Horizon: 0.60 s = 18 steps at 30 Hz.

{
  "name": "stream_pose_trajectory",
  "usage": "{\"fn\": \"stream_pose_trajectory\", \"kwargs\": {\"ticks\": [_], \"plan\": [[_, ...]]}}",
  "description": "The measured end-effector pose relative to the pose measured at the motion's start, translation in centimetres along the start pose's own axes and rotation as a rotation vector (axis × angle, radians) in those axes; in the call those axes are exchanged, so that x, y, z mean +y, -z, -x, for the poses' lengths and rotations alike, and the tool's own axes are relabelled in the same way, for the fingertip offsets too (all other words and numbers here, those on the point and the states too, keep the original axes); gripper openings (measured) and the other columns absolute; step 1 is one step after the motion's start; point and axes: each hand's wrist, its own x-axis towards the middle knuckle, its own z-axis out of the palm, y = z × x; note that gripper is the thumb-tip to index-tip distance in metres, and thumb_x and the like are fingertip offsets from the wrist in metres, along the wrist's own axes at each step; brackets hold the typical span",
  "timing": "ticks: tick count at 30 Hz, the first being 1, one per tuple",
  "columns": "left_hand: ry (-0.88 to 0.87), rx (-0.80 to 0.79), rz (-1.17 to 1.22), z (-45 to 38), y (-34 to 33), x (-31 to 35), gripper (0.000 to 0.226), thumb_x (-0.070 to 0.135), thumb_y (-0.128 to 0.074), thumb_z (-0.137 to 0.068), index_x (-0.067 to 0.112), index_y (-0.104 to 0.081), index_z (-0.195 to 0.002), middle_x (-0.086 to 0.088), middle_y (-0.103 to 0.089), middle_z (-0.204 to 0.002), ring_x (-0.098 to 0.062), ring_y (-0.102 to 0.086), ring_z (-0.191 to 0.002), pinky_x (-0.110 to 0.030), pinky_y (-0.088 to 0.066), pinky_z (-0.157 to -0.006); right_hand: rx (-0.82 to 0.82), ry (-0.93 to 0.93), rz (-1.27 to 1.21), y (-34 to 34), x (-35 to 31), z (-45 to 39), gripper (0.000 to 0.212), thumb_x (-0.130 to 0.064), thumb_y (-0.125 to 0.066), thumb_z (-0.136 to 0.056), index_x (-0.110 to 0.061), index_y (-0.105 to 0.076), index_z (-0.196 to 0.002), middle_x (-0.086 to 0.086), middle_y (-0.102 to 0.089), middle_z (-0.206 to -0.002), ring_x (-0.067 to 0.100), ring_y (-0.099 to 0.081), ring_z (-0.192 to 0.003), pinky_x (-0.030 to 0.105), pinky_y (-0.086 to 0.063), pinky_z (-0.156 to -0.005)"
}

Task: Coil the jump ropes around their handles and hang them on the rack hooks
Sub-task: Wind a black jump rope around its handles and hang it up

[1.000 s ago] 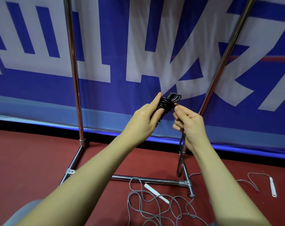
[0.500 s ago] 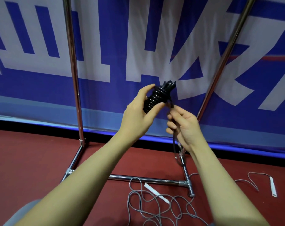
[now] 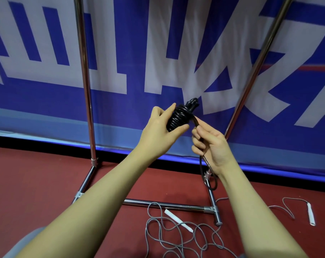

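A black jump rope (image 3: pixel 178 117) is wound in tight turns round its handles, and my left hand (image 3: pixel 160 131) grips this bundle at chest height. My right hand (image 3: pixel 211 146) pinches the loose tail of the same rope just right of the bundle; a short loop of it (image 3: pixel 212 183) hangs below my wrist. The chrome rack's two uprights (image 3: pixel 85 86) rise behind my hands. No hooks are in view. A grey jump rope (image 3: pixel 178 235) with white handles lies tangled on the red floor near the rack's base.
The rack's base bar (image 3: pixel 167 204) runs across the floor under my arms. One white handle (image 3: pixel 311 214) of the grey rope lies apart at the right. A blue and white banner (image 3: pixel 46 108) closes off the space behind the rack.
My left hand has turned the black bundle and shifted it slightly right and down. My right hand stayed close beside it, holding the tail, and the hanging loop has grown shorter.
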Motion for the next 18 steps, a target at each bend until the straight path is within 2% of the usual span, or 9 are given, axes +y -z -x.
{"fn": "stream_pose_trajectory", "kwargs": {"ticks": [2, 4, 7, 9, 11, 14, 16, 18], "plan": [[-0.019, 0.061, -0.14, 0.0, 0.3, 0.3, 0.063, 0.038, -0.064, -0.09, 0.02, -0.04, -0.145, 0.004, -0.043, -0.1, -0.017, -0.05, -0.09, -0.037, -0.046, -0.083, 0.0, -0.008, -0.038, -0.1, 0.0, -0.1, 0.034, -0.01, -0.05, -0.087, -0.015, -0.063, -0.119, -0.004, -0.042, -0.066, 0.006, -0.029, -0.048, 0.018, -0.028, -0.042], [0.004, 0.095, -0.119, 0.1, 0.4, 0.1, 0.057, 0.04, -0.063, -0.091, 0.025, -0.043, -0.142, 0.003, -0.055, -0.103, -0.019, -0.055, -0.094, -0.039, -0.047, -0.084, 0.021, -0.017, -0.034, -0.2, 0.1, -0.2, 0.031, -0.008, -0.05, -0.089, -0.014, -0.062, -0.117, -0.002, -0.046, -0.068, 0.007, -0.033, -0.048, 0.02, -0.033, -0.044], [0.059, 0.025, 0.151, 0.4, 0.0, -0.1, 0.039, 0.037, -0.063, -0.089, 0.032, -0.051, -0.126, -0.001, -0.065, -0.09, -0.018, -0.062, -0.081, -0.038, -0.051, -0.074, 0.018, -0.031, 0.0, -0.4, 0.2, -0.1, 0.021, -0.009, -0.049, -0.093, -0.015, -0.063, -0.109, -0.002, -0.046, -0.069, 0.007, -0.034, -0.048, 0.02, -0.036, -0.043], [0.093, -0.049, 0.335, 0.6, -0.4, 0.3, 0.027, 0.024, -0.062, -0.094, 0.027, -0.056, -0.12, -0.011, -0.066, -0.083, -0.014, -0.058, -0.067, -0.027, -0.047, -0.061, 0.0, -0.036, 0.007, -0.5, 0.0, -0.2, 0.019, -0.014, -0.053, -0.09, -0.016, -0.064, -0.106, -0.003, -0.045, -0.068, 0.006, -0.033, -0.048, 0.019, -0.034, -0.042], [0.111, -0.079, 0.396, 0.7, -0.6, 0.3, 0.025, 0.02, -0.059, -0.096, 0.023, -0.058, -0.121, -0.014, -0.066, -0.083, -0.011, -0.055, -0.063, -0.02, -0.043, -0.056, 0.027, -0.019, 0.049, -0.3, 0.0, -0.2, 0.02, -0.015, -0.054, -0.09, -0.017, -0.065, -0.107, -0.002, -0.041, -0.067, 0.006, -0.031, -0.047, 0.017, -0.031, -0.042], [0.065, -0.119, 0.308, 0.7, -0.7, 0.0, 0.034, 0.024, -0.061, -0.094, 0.026, -0.056, -0.128, -0.003, -0.065, -0.087, -0.008, -0.058, -0.072, -0.019, -0.044, -0.07, 0.1, 0.013, 0.102, -0.1, 0.2, -0.1, 0.021, -0.012, -0.052, -0.096, -0.017, -0.067, -0.108, -0.001, -0.038, -0.066, 0.005, -0.028, -0.047, 0.016, -0.027, -0.041], [-0.038, -0.102, 0.15, 0.6, -0.9, -0.3, 0.05, 0.026, -0.069, -0.088, 0.024, -0.051, -0.135, 0.003, -0.057, -0.095, -0.005, -0.054, -0.085, -0.013, -0.041, -0.08, 0.133, 0.034, 0.122, -0.1, 0.2, -0.1, 0.018, -0.013, -0.053, -0.096, -0.015, -0.068, -0.105, -0.002, -0.039, -0.063, 0.005, -0.027, -0.045, 0.016, -0.027, -0.039], [-0.109, -0.029, -0.038, 0.5, -1.1, -0.5, 0.061, 0.029, -0.071, -0.087, 0.019, -0.046, -0.141, -0.001, -0.051, -0.104, -0.01, -0.051, -0.093, -0.02, -0.043, -0.082, 0.163, 0.044, 0.172, -0.2, 0.1, -0.1, 0.015, -0.014, -0.054, -0.096, -0.014, -0.068, -0.1, -0.002, -0.039, -0.062, 0.006, -0.027, -0.043, 0.017, -0.026, -0.038]]}}
